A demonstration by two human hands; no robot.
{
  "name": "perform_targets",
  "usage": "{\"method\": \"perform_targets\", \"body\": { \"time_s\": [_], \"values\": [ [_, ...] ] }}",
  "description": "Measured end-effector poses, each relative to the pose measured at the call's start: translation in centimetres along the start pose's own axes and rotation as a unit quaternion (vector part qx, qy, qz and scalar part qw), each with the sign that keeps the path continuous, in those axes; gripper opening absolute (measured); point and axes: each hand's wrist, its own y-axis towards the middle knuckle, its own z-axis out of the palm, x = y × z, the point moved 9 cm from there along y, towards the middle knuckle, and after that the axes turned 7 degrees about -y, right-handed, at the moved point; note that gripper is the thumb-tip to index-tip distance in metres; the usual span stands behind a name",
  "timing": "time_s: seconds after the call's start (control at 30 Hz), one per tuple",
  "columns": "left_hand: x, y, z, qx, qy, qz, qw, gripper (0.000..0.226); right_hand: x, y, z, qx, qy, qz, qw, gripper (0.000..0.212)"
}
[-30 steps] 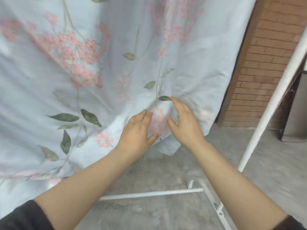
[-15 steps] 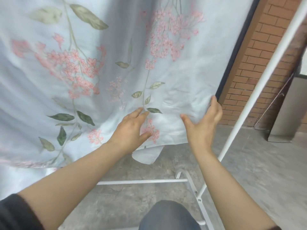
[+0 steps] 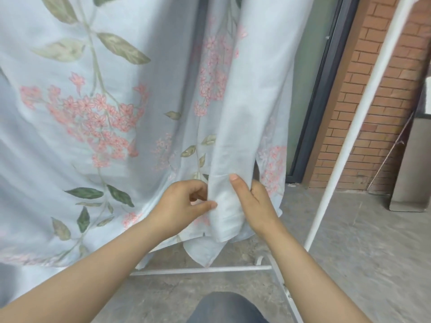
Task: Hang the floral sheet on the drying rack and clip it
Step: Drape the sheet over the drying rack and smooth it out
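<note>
Two hands grip one pale blue floral sheet (image 3: pixel 116 113): left hand (image 3: pixel 184 206) pinching, right hand (image 3: pixel 251 201) clasping its folded edge.

Sheet (image 3: pixel 116 136) hung across left and centre, its folded right edge held between the two hands: left hand (image 3: pixel 182 206) on the fold's left side, right hand (image 3: pixel 254 203) on its right, thumb in front of the cloth. Rack's base bar (image 3: pixel 198 270) lay on the floor (image 3: pixel 349 252) below the hem; its slanted pole (image 3: pixel 345 145) rose right of the sheet. Behind stood a door frame (image 3: pixel 321 89), a brick wall (image 3: pixel 373 113) to its right, a cabinet (image 3: pixel 412 171) far right
</note>
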Motion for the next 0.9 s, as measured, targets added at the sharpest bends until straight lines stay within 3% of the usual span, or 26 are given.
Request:
{"method": "perform_targets", "body": {
  "time_s": [0.17, 0.27, 0.37, 0.43, 0.53, 0.63, 0.73, 0.9],
  "values": [
    [1.3, 0.7, -1.7, -0.035, 0.015, -0.016, 0.999, 0.012, 1.8, 0.6, -0.5, 0.04, 0.067, -0.023, 0.997, 0.041],
    [3.5, 0.5, -3.4, -0.069, 0.09, -0.041, 0.993, 0.027, 3.0, 2.3, -2.0, 0.038, 0.139, -0.033, 0.989, 0.066],
    [5.3, 0.2, -5.1, -0.099, 0.137, -0.073, 0.983, 0.037, 5.2, 3.9, -1.7, 0.066, 0.157, -0.054, 0.984, 0.064],
    [5.9, 0.2, -5.4, -0.099, 0.157, -0.081, 0.979, 0.041, 5.9, 4.8, -1.0, 0.045, 0.128, -0.048, 0.99, 0.052],
    [6.3, 0.1, -5.1, -0.101, 0.162, -0.083, 0.978, 0.042, 5.4, 5.8, -1.9, -0.08, 0.058, -0.033, 0.995, 0.029],
    [7.2, -0.3, -5.0, -0.111, 0.156, -0.101, 0.976, 0.04, 4.5, 5.5, -3.2, -0.172, -0.061, -0.02, 0.983, 0.029],
    [8.8, -1.2, -4.6, -0.103, 0.177, -0.135, 0.969, 0.038, 3.1, 3.6, -3.1, -0.196, -0.162, -0.025, 0.967, 0.036],
    [11.6, -3.3, -3.1, -0.094, 0.186, -0.179, 0.962, 0.037, -2.3, 1.4, -0.6, -0.184, -0.192, 0.017, 0.964, 0.033]
  ]
}}
